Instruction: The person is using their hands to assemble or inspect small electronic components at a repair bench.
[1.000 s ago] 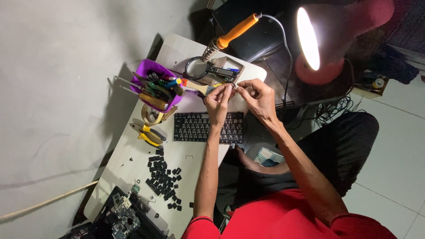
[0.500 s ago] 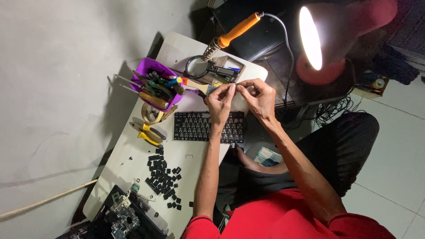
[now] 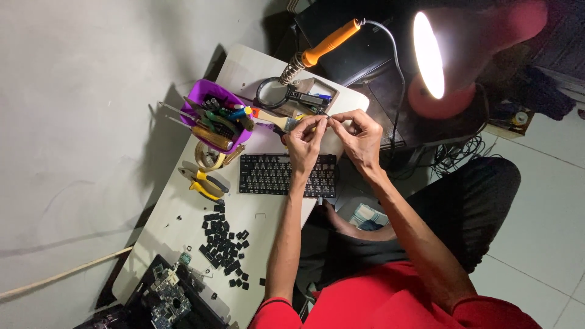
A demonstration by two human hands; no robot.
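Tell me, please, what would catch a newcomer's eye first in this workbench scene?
Probably the glaring lamp at the upper right, and beneath it the left hand and right hand pinched together over something too small to identify. Next comes the orange-handled soldering iron standing at the table's far end, then the stripped keyboard mid-table with loose black keycaps scattered nearer the person.

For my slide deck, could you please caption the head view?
Both hands, left hand and right hand, pinch a tiny part above a stripped keyboard, loose keycaps nearby.
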